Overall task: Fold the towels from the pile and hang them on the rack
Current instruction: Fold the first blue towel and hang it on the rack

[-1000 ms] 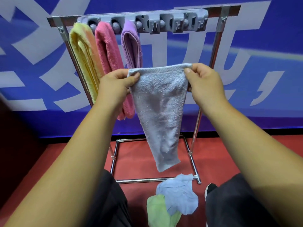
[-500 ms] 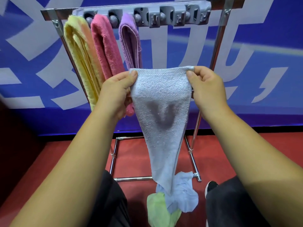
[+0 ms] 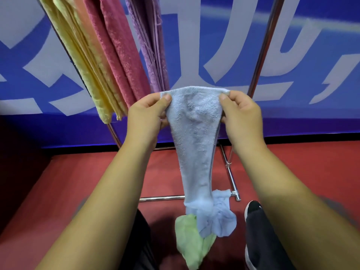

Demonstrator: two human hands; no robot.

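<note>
I hold a light blue-grey towel (image 3: 194,133) stretched between both hands in front of the rack. My left hand (image 3: 146,117) pinches its top left corner and my right hand (image 3: 241,117) pinches its top right corner. The towel hangs down in a narrowing strip towards the floor. On the chrome rack (image 3: 261,55) hang a yellow towel (image 3: 83,61), a pink towel (image 3: 120,55) and a purple towel (image 3: 152,47), side by side at the left. The pile on the floor holds a pale blue towel (image 3: 222,221) and a green towel (image 3: 192,242). The rack's top bar is out of view.
A blue banner (image 3: 311,55) with large white characters stands behind the rack. The floor (image 3: 68,182) is red. The rack's base bar (image 3: 161,198) lies low in front of me. My black shoe (image 3: 253,209) is beside the pile.
The view has tilted down and moved closer, so the rack's top bar has left the frame. My hands have come closer together and lower, and the held towel hangs longer and narrower.
</note>
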